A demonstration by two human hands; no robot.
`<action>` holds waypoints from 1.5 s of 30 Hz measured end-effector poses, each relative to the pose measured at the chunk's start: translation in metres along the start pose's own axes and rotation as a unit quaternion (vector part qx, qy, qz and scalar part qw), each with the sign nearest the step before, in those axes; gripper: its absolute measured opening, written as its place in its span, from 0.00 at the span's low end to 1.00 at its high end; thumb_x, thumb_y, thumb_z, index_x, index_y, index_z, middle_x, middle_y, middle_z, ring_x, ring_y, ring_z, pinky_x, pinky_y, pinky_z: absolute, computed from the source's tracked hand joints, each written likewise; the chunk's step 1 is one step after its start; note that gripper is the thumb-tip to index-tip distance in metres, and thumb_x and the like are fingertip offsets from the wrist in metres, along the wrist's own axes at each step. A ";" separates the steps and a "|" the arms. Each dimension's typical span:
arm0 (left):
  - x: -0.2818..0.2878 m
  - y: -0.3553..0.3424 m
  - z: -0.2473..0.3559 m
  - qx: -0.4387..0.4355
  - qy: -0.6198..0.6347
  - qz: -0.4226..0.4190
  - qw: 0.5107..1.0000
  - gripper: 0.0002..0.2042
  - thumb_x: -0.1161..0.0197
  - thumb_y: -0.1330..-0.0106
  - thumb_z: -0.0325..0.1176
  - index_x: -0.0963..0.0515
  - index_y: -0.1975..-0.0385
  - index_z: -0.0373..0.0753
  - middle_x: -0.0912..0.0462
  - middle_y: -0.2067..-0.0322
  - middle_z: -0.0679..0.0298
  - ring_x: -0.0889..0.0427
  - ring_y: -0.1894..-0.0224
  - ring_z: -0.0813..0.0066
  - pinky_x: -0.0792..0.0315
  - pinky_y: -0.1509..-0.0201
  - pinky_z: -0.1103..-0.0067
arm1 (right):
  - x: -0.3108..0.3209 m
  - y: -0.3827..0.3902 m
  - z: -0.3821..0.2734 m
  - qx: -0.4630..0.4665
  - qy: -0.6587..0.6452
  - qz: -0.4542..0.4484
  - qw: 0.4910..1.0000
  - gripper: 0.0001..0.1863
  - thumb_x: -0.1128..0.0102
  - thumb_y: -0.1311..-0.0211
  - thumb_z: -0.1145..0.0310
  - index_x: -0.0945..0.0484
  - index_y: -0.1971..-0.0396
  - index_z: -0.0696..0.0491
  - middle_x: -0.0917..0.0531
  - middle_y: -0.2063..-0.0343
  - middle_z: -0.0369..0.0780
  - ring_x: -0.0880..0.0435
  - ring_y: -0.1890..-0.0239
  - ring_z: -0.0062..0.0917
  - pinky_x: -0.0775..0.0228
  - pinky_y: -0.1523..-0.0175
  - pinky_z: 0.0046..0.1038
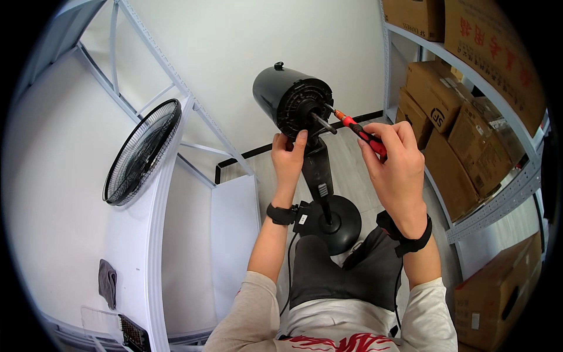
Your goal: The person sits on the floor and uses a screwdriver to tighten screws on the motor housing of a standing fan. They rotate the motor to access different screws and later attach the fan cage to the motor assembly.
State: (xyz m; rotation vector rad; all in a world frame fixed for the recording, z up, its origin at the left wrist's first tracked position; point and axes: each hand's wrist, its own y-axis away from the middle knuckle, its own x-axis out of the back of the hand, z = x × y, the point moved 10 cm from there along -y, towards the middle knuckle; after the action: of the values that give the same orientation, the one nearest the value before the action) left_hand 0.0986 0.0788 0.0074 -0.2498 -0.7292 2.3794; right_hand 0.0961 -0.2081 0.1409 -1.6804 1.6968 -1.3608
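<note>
At far left, a grey cloth (107,284) on a white shelf (132,252). Near the lower edge, past the cloth, a dark tray (134,333) — contents too small to tell. Farther up the same shelf, a grille (141,155): round, black, wire-ribbed, well apart from both hands.

In the middle, the motor (275,94): sits atop a black stand (317,167), a tilted cylinder with its front turned toward the lower right. Shows a bare metal shaft (324,123) at the hub.

Left hand (287,157): grips the motor's lower rim, thumb against the front, other fingers mostly hidden underneath. Wears a black strap (281,215) at the wrist. Below, a round base (347,229) on the floor, just ahead of dark trousers (346,276).

Then a red-and-black screwdriver (365,136): points up and left, tip at the motor's right front rim — exact contact impossible to tell. Right hand (396,158): closed around the handle, wrist strapped likewise.

At far right, brown boxes (433,91) on a metal rack (519,188).
</note>
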 end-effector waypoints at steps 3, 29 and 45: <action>-0.002 0.000 0.000 -0.004 0.005 -0.003 1.000 0.23 0.28 0.37 0.51 0.18 0.65 0.31 0.33 0.72 0.69 0.38 0.72 0.79 0.40 0.68 0.77 | 0.002 -0.002 -0.002 0.003 0.005 -0.006 1.000 0.11 0.29 0.44 0.78 0.20 0.62 0.54 0.24 0.67 0.37 0.18 0.74 0.26 0.25 0.70 0.29; 0.007 0.140 -0.104 0.376 0.423 -0.002 0.824 0.09 0.46 0.22 0.33 0.27 0.55 0.32 0.18 0.52 0.48 0.18 0.43 0.54 0.22 0.38 0.66 | -0.084 0.161 0.052 -0.101 -0.128 -0.087 0.983 0.11 0.29 0.43 0.77 0.17 0.60 0.56 0.22 0.63 0.40 0.20 0.74 0.25 0.25 0.71 0.24; 0.007 0.154 -0.123 0.376 0.400 -0.018 0.836 0.14 0.40 0.25 0.34 0.24 0.47 0.32 0.18 0.58 0.59 0.17 0.51 0.67 0.24 0.42 0.73 | -0.092 0.174 0.058 -0.131 -0.119 -0.100 0.979 0.11 0.29 0.43 0.77 0.17 0.59 0.56 0.22 0.62 0.40 0.17 0.72 0.25 0.24 0.70 0.24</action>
State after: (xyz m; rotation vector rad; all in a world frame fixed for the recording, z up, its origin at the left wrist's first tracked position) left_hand 0.0560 0.0368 -0.1804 -0.7932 0.5800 2.0366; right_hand 0.0688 -0.1779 -0.0601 -2.1165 1.6604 -0.9979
